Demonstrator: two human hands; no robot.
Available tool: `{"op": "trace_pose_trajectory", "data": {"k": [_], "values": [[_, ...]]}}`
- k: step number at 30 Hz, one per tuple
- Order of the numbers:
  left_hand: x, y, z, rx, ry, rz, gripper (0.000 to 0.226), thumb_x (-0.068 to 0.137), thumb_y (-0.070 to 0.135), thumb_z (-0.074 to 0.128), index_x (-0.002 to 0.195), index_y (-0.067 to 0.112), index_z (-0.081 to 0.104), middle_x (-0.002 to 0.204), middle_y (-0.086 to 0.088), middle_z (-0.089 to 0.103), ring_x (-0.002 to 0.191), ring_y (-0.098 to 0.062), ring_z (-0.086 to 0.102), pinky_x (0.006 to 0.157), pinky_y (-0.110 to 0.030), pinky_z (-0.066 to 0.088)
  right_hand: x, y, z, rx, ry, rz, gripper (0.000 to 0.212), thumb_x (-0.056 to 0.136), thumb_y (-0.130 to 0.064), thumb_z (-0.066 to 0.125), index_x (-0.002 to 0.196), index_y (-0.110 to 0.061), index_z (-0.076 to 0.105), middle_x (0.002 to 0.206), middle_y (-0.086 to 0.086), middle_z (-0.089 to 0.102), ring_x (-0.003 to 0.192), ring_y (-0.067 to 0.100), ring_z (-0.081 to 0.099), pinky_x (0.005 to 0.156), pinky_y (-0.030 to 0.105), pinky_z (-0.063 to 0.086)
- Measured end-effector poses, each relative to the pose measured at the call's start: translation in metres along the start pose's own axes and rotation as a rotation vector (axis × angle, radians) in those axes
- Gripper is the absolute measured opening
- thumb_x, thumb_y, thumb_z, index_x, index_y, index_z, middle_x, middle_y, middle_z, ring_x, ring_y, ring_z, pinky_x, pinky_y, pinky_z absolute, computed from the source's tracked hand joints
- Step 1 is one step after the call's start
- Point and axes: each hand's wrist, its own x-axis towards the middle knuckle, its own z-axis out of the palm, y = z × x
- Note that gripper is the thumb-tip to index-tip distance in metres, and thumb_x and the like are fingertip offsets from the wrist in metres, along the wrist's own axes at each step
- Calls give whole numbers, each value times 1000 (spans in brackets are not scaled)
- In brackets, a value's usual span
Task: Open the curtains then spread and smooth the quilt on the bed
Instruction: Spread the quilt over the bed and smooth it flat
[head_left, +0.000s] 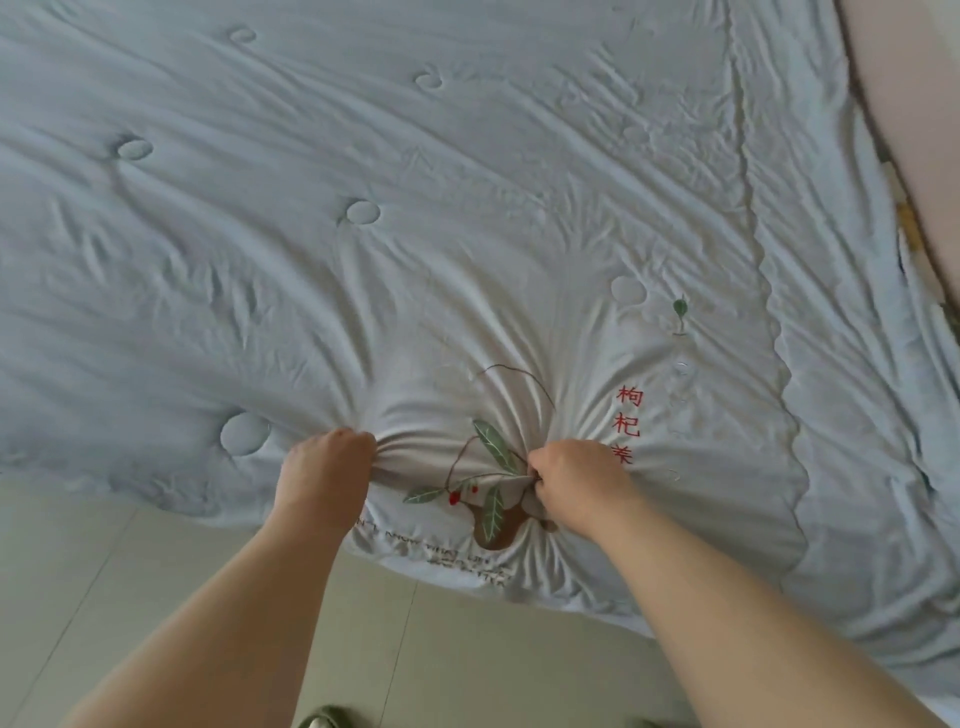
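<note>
Head view, near to far. Bottom edge of the frame: the tip of a greenish slipper (324, 716) on the pale tiled floor (156, 597); two bare forearms rise from the lower corners toward the centre. Lower centre: the left hand (327, 470) is clenched on a bunch of the quilt (467, 208), knuckles up, folds radiating from the fist; the right hand (576, 480) is likewise clenched on gathered cloth just beside it, fingers buried in the fabric; between the two hands the cloth is drawn into tight pleats. The grasped region carries an embroidered sprig (488, 478) with green leaves, small red berries and a brown patch; a line of printed lettering (457, 558) runs along the near hem, too blurred to read; red embroidered characters (628, 423) stand in a column just right of the right hand, the lowest partly hidden by it. Middle to upper frame: the pale blue quilt lies spread over the bed, filling most of the picture, its near hem hanging over the floor; the surface is creased, with round stitched tufts scattered across it and a scalloped seam running down the right side. Upper right corner: a pinkish padded surface (914, 130) borders the quilt.
</note>
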Motion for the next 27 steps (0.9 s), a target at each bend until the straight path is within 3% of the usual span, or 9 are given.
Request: {"op": "trace_pose_trajectory", "data": {"k": [2, 6, 11, 13, 15, 18, 23, 27], "values": [[5, -4, 0, 34, -83, 55, 19, 86, 1, 45, 82, 18, 53, 92, -4, 62, 89, -27, 62, 68, -31, 43, 3, 0, -3, 15, -59, 70, 18, 87, -11, 51, 96, -14, 67, 97, 8, 67, 91, 29, 63, 74, 33, 46], [5, -20, 8, 59, -218, 160, 24, 87, 3, 50, 99, 17, 64, 103, -5, 64, 97, -27, 63, 75, -30, 45, -2, -13, 0, 10, -207, 157, 21, 85, -3, 51, 92, -14, 68, 92, 6, 66, 85, 26, 63, 75, 33, 50], [-4, -39, 8, -126, -202, 168, 16, 90, 14, 49, 96, 19, 63, 101, -3, 65, 93, -26, 62, 67, -28, 40, -5, -39, -10, -117, -247, 169, 14, 84, -2, 52, 76, -13, 52, 69, 0, 46, 73, 25, 51, 68, 30, 41], [-7, -48, 5, -198, -175, 154, 9, 89, 19, 50, 92, 20, 58, 100, 0, 63, 93, -24, 61, 66, -28, 38, -5, -48, -16, -111, -257, 169, 17, 80, -10, 58, 70, -16, 46, 67, -1, 47, 69, 22, 52, 63, 29, 40], [-11, -62, 2, -193, -159, 136, 12, 87, 22, 53, 98, 20, 56, 106, 1, 59, 99, -23, 59, 67, -29, 37, -2, -56, -19, -48, -225, 161, 15, 78, -26, 63, 79, -18, 51, 74, -2, 54, 68, 18, 53, 57, 28, 39], [-15, -93, -5, -160, -110, 56, 19, 88, 21, 55, 107, 22, 53, 112, 3, 53, 107, -19, 53, 75, -29, 42, 5, -78, -20, 27, -153, 98, 29, 78, -40, 65, 92, -20, 49, 89, -3, 54, 78, 17, 54, 65, 30, 42], [-9, -151, -8, -93, -23, -41, 36, 89, 20, 56, 124, 26, 49, 119, 4, 52, 112, -18, 50, 86, -29, 42, 43, -134, -22, 107, -61, 19, 38, 82, -41, 63, 111, -19, 50, 111, 1, 52, 95, 22, 55, 76, 34, 47], [0, -198, -1, -36, 12, -86, 36, 87, 20, 58, 121, 24, 49, 119, 3, 51, 113, -19, 49, 88, -29, 41, 79, -193, -19, 160, -15, -40, 47, 83, -38, 65, 123, -18, 49, 123, 4, 49, 110, 26, 52, 88, 37, 48]]}}
